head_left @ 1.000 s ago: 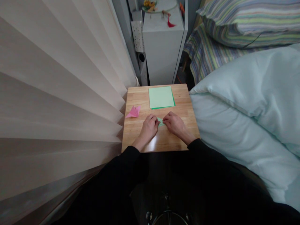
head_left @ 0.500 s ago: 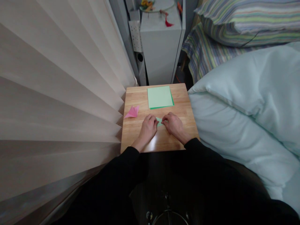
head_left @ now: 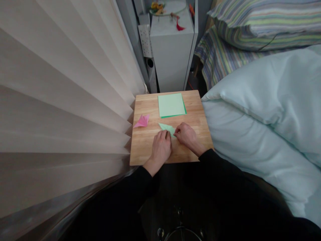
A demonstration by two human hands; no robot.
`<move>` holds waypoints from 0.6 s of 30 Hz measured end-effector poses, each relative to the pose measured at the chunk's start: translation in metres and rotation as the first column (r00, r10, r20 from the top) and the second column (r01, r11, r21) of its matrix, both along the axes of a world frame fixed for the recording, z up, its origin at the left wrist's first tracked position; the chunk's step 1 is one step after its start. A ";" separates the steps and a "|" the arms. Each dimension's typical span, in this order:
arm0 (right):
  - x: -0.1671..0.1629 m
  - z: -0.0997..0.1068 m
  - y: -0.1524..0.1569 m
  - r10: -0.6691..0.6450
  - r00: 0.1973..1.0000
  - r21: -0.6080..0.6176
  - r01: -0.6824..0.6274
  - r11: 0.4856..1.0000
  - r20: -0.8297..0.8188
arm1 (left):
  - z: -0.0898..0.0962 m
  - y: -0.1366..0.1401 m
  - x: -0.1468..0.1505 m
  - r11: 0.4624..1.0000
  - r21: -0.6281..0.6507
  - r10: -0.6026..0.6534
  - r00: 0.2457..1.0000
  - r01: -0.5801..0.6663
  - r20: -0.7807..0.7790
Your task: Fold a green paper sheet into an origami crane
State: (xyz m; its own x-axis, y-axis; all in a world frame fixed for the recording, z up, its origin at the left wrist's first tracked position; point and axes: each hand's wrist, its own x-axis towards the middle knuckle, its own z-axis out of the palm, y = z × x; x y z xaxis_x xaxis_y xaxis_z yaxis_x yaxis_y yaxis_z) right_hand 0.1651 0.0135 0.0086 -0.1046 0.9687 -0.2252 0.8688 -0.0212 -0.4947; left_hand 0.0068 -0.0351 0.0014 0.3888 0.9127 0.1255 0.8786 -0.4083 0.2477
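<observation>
A folded piece of light green paper (head_left: 167, 128), narrow and pointed at its far-left end, lies between my hands over the small wooden table. My right hand (head_left: 187, 134) pinches the paper's right end between thumb and fingers. At the paper's near edge my left hand (head_left: 162, 144) is closed, its fingertips bent down onto the paper; the thumb side is partly hidden. A folded pink paper piece (head_left: 142, 121) with pointed tips rests to the left of my hands. Beyond them lies a stack of square green paper sheets (head_left: 172, 105), pale on top with a darker green edge below.
The wooden table (head_left: 142, 150) stands between a pleated curtain (head_left: 75, 110) on the left and a bed with a pale blue quilt (head_left: 255, 110) on the right. Behind it is a white cabinet (head_left: 172, 60) with a red tassel (head_left: 179, 25) on top.
My left hand has shifted slightly right and toward me, off the paper's left part, so more of the green paper shows. My right hand stays at the paper's right end.
</observation>
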 end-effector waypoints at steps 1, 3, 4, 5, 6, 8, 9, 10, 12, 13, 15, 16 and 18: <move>0.001 0.000 0.000 0.028 1.000 -0.013 -0.028 1.000 -0.006 | -0.003 0.004 -0.001 1.000 0.010 -0.016 0.999 0.015 0.049; 0.004 0.002 0.002 0.088 0.996 -0.032 -0.089 0.996 -0.025 | -0.011 0.015 -0.005 0.999 0.030 -0.028 0.986 0.023 0.165; 0.005 0.002 0.004 0.111 0.993 -0.034 -0.112 0.993 -0.033 | -0.015 0.020 -0.007 0.999 0.043 -0.033 0.975 0.024 0.218; 0.007 0.004 0.006 0.123 0.992 -0.030 -0.124 0.992 -0.037 | -0.018 0.025 -0.009 0.997 0.052 -0.062 0.963 0.050 0.262; 0.009 0.005 0.008 0.123 0.992 -0.020 -0.124 0.992 -0.036 | -0.022 0.029 -0.011 0.995 0.064 -0.090 0.949 0.074 0.302; 0.012 0.006 0.011 0.102 0.995 0.015 -0.101 0.995 -0.024 | -0.026 0.036 -0.012 0.992 0.078 -0.121 0.928 0.099 0.354; 0.012 0.006 0.012 0.093 0.996 0.031 -0.092 0.995 -0.018 | -0.027 0.038 -0.013 0.991 0.081 -0.132 0.919 0.109 0.371; 0.013 0.006 0.013 0.087 0.996 0.044 -0.086 0.995 -0.014 | -0.028 0.039 -0.013 0.990 0.081 -0.136 0.913 0.113 0.385; 0.013 0.004 0.012 0.088 0.996 0.058 -0.087 0.994 -0.012 | -0.029 0.040 -0.013 0.991 0.078 -0.133 0.906 0.111 0.401; 0.013 0.002 0.011 0.091 0.996 0.061 -0.090 0.994 -0.014 | -0.029 0.040 -0.012 0.991 0.078 -0.128 0.906 0.106 0.404; 0.013 -0.002 0.010 0.095 0.995 0.063 -0.094 0.994 -0.018 | -0.029 0.041 -0.011 0.993 0.079 -0.116 0.908 0.092 0.403; 0.013 -0.004 0.010 0.096 0.995 0.065 -0.094 0.993 -0.019 | -0.030 0.041 -0.011 0.993 0.079 -0.112 0.910 0.087 0.400; 0.015 -0.008 0.010 0.097 0.995 0.069 -0.096 0.993 -0.020 | -0.030 0.041 -0.010 0.993 0.080 -0.109 0.912 0.084 0.395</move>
State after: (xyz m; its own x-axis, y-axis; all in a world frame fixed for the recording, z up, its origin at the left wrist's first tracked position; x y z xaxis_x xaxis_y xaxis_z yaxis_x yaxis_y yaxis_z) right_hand 0.1797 0.0237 0.0006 -0.2026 0.9668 -0.1555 0.8535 0.0965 -0.5121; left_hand -0.0034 0.0055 -0.0285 0.3812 0.8592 0.3413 0.6676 -0.5112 0.5414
